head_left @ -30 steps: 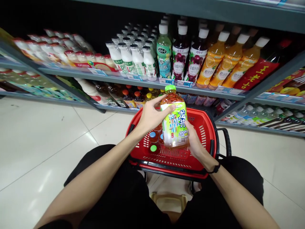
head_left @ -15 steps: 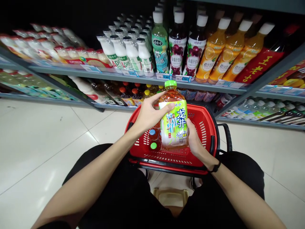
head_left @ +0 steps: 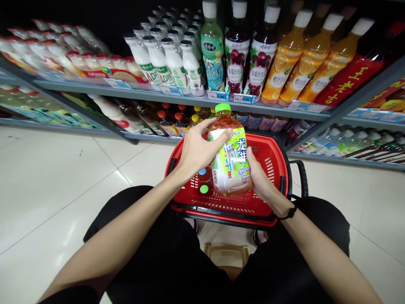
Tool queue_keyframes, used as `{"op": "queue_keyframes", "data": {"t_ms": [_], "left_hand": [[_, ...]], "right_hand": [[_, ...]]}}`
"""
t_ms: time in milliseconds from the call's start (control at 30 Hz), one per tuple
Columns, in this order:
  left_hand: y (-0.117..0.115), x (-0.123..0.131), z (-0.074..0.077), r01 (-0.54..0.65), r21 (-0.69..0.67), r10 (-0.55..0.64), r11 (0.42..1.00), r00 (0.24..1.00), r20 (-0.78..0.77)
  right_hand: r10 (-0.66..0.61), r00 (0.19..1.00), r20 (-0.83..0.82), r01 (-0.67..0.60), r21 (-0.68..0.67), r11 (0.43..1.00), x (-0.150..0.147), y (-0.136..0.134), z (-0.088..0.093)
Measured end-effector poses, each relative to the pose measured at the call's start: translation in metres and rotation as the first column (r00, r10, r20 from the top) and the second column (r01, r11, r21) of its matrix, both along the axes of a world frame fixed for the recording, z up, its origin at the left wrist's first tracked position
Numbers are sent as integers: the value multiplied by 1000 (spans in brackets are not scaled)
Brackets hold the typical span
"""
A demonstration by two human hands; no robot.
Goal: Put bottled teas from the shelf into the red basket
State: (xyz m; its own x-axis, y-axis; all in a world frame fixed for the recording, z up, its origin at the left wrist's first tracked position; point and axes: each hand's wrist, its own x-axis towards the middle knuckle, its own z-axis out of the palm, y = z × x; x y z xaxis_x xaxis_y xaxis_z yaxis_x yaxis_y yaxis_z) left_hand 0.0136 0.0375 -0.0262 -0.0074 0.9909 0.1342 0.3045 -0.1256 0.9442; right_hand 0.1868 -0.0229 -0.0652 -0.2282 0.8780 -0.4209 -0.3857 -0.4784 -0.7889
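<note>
Both hands hold a big tea bottle (head_left: 232, 162) with a green cap and a yellow-green label, upright over a red shopping basket (head_left: 275, 162). My left hand (head_left: 198, 147) wraps the bottle's shoulder and upper label from the left. My right hand (head_left: 261, 179) cups its lower right side; a black band sits on that wrist. Small bottles with blue and green caps (head_left: 204, 181) lie in the basket under the big bottle.
Store shelves (head_left: 177, 99) run across ahead, stocked with white milk-drink bottles (head_left: 164, 63), grape and orange juice bottles (head_left: 284, 63) and lower rows of drinks. White tiled floor (head_left: 53, 181) spreads to the left. A low stool (head_left: 226, 257) shows between my knees.
The bottle has tilted slightly, its cap leaning left, and the view has shifted a little toward the shelves. Both hands keep their hold.
</note>
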Motion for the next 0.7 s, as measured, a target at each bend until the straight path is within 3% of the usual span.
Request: {"op": "queue_keyframes", "data": {"t_ms": [133, 233, 367, 500, 700], "left_hand": [[-12, 7, 6, -55, 9, 55, 998, 952, -302], [-18, 10, 8, -28, -16, 19, 999, 925, -380], [-23, 8, 10, 104, 12, -95, 995, 948, -305], [-26, 3, 14, 196, 169, -156, 966, 962, -223], [-24, 0, 12, 342, 413, -333, 844, 938, -96]], "right_hand": [[-60, 994, -96, 53, -76, 996, -5, 3, 2], [-132, 985, -114, 128, -49, 991, -7, 0, -1], [-134, 972, -193, 116, -104, 988, -6, -3, 2], [-140, 952, -271, 114, -111, 987, -5, -4, 12], [-60, 924, -379, 19, -112, 994, -3, -7, 22]]}}
